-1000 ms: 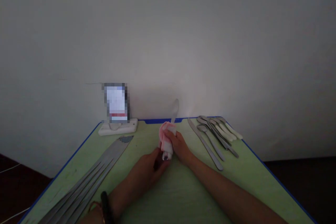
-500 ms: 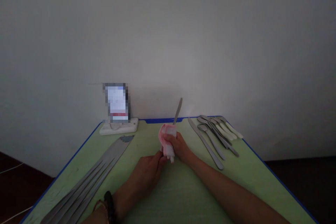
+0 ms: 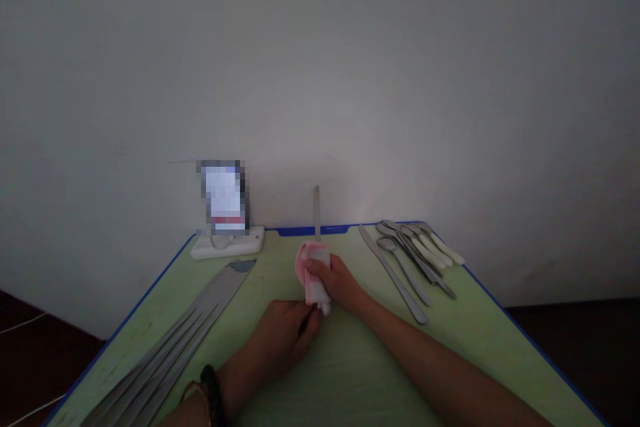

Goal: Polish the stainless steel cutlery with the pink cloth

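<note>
**Knife [image 3: 317, 213] swinging from nearly 1 o'clock to 12; cloth [image 3: 320, 275] shifting slightly toward 9 since half a second ago**

Clock centred on the cloth.

- Wall [image 3: 320, 80]: rising beyond the far edge, 12 o'clock.
- Table [image 3: 350, 373]: green top, blue rim, spreading beneath everything.
- Grey pronged shape [image 3: 185, 327]: stretching along 8 o'clock; cannot tell whether print or object.
- Left hand [image 3: 286, 332]: reaching in from 7 o'clock, fingers appearing to pinch the knife's lower end just under the cloth, contact partly hidden. Probably steadying or turning the knife from below.
- Right hand [image 3: 345, 285]: sitting at 3 o'clock, clasping the folded cloth around the knife, thumb lying across the front. Fabric is presumably sparing skin from metal.
- Screen [image 3: 223, 197]: leaning upright at 10 o'clock on a white stand [image 3: 243, 240], probably angled for viewing; its content is blurred.
- Cutlery: lying around 3 o'clock, likely kept aside to leave the hands room. Nearest is a single knife [image 3: 393, 274], then a spoon [image 3: 406, 273], then an overlapping metal bundle [image 3: 417, 256], and outermost white-handled pieces [image 3: 438, 255].
- Cloth: pink and white, being held above the table's middle.
- Held knife: passing through the cloth, its exposed end pointing upward, near vertical.
</note>
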Demonstrator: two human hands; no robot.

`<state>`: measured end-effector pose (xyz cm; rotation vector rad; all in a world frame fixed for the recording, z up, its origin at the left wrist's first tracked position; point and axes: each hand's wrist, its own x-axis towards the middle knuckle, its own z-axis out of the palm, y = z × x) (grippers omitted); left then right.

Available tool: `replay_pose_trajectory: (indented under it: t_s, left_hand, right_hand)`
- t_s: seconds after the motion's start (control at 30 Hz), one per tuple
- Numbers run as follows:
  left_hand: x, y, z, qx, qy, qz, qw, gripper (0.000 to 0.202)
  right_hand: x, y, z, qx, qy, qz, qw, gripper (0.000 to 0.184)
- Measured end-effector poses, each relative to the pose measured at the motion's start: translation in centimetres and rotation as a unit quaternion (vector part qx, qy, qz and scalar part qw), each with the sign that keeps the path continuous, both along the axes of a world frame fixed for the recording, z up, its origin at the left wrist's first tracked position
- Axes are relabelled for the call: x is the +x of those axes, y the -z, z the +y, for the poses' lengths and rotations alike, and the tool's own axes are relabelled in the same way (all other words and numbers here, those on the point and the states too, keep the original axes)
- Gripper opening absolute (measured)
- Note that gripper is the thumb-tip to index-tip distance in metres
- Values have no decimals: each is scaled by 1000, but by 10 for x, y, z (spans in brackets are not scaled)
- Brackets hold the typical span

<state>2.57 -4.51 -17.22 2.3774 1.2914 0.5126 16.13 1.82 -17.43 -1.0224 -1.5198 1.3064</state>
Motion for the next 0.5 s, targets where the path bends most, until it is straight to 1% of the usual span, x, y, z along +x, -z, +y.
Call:
replay_pose_trajectory:
  t_s: [0.13,0.2,0.27,0.33,0.43,0.5]
  left_hand:
    - [1,-3,1,-23,-48,0,999,35]
    - [1,-3,2,-27,-53,10,998,35]
    - [0,-2,2,-16,-38,22,999,32]
    - [2,-1,-2,15,-2,45,999,27]
    - [6,0,-11,57,54,86,993,23]
    - [8,-1,-14,53,56,89,993,21]
  right_hand:
    - [0,0,-1,-1,-1,20,1000,37]
    - [-1,0,-2,-2,-7,22,1000,38]
    - [-1,1,0,-22,9,41,999,38]
    - [-1,2,4,-75,52,90,992,39]
    - [1,2,11,-160,130,182,961,40]
    - [2,3,14,-178,152,207,950,40]
